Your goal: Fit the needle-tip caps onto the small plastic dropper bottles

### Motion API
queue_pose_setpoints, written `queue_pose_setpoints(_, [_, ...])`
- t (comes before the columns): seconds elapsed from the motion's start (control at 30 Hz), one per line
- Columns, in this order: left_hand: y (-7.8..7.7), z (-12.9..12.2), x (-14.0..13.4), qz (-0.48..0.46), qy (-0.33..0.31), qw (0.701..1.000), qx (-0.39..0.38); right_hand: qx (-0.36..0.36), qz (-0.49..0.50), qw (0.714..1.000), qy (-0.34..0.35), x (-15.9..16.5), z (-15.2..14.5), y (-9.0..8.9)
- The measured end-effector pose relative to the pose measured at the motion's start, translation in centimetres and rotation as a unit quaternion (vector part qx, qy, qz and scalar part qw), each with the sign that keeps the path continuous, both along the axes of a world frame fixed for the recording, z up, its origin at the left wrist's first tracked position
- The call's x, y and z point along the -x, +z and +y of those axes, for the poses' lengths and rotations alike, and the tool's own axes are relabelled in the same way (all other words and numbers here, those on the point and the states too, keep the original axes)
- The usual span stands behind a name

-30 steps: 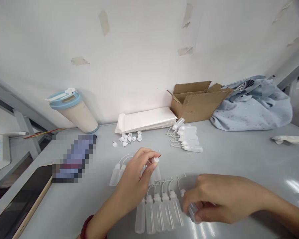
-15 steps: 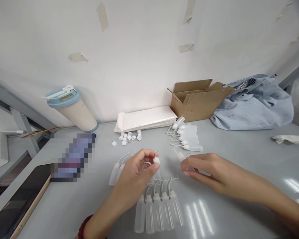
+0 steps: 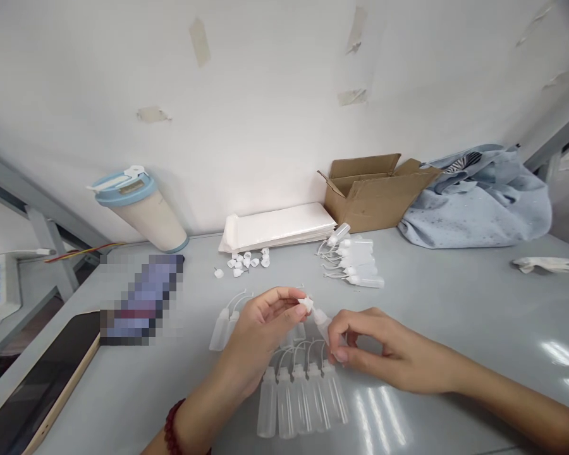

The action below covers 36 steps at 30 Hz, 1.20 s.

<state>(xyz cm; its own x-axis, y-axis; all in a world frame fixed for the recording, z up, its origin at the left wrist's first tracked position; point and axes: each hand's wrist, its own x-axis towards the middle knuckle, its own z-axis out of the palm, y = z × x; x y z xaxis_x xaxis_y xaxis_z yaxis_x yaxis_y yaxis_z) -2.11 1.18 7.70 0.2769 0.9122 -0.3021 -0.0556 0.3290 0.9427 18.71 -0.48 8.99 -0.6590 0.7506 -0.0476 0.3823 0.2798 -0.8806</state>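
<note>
Between thumb and fingertips, my left hand [image 3: 270, 328] pinches a small white cap [image 3: 306, 304]. My right hand [image 3: 379, 347] is closed around a small translucent squeeze bottle [image 3: 321, 321], tilted so its top points at the cap. Cap and bottle top are close together; whether they touch I cannot tell. Below the hands lies a row of clear plastic bottles [image 3: 303, 401] with thin curved tubes at their tops. Partly hidden behind my left hand are more bottles [image 3: 220, 330]. Loose white caps [image 3: 249, 260] lie beyond it, and a pile of similar bottles [image 3: 358, 259] lies farther right.
At the back stand a blue-lidded tumbler [image 3: 145, 212], a stack of white packets [image 3: 279, 227], an open cardboard box [image 3: 384, 196] and a pale blue cloth bag [image 3: 478, 202]. A phone [image 3: 42, 379] and a pixelated item [image 3: 145, 300] lie left. Crumpled tissue [image 3: 547, 264] is far right.
My right hand has moved left and slightly down with the bottle, bringing its top to the cap. My left hand has shifted slightly right, still holding the cap.
</note>
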Motion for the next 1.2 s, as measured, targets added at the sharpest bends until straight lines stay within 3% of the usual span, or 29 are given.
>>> queue_pose_setpoints(0.2, [0.2, 0.0, 0.1, -0.026, -0.025, 0.999, -0.013, 0.109, 0.105, 0.988, -0.007, 0.0, 0.4, -0.6])
queue_pose_setpoints(0.37, [0.2, -0.1, 0.1, 0.015, -0.04, 0.998, -0.051, 0.179, 0.187, 0.964, -0.054, 0.0, 0.9, -1.0])
queue_pose_setpoints(0.6, [0.1, -0.6, -0.1, 0.006, -0.055, 0.995, -0.087, 0.256, 0.225, 0.937, -0.073, -0.3, 1.5, -1.8])
queue_pose_setpoints(0.87, [0.3, -0.2, -0.2, -0.008, -0.065, 0.997, -0.05, 0.268, 0.227, 0.934, -0.057, -0.3, 1.4, -1.9])
queue_pose_setpoints(1.2, [0.3, -0.5, -0.5, 0.089, -0.125, 0.988, -0.031, 0.272, 0.245, 0.929, -0.049, 0.0, 1.0, -1.7])
